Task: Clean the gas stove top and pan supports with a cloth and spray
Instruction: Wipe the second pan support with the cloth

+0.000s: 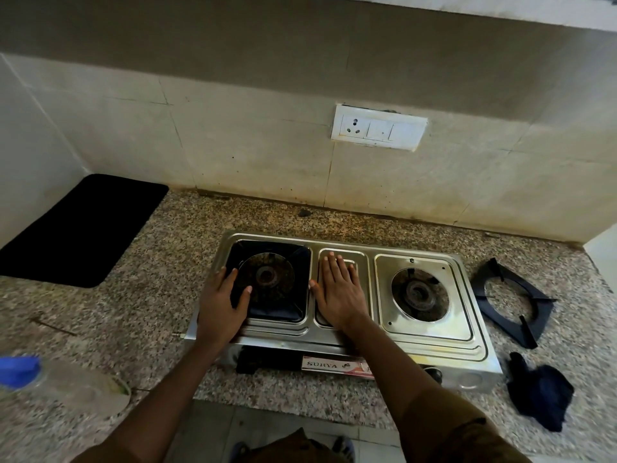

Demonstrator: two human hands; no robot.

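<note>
Steel stove [430, 345], square black pan support [512, 300]

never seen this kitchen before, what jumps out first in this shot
Two hands on a steel stove: the left hand grips the dark plate round the left burner, and the right hand lies flat on the middle panel. A black pan support sits off the stove on the counter to its right, with a dark cloth crumpled nearer the camera.
</note>
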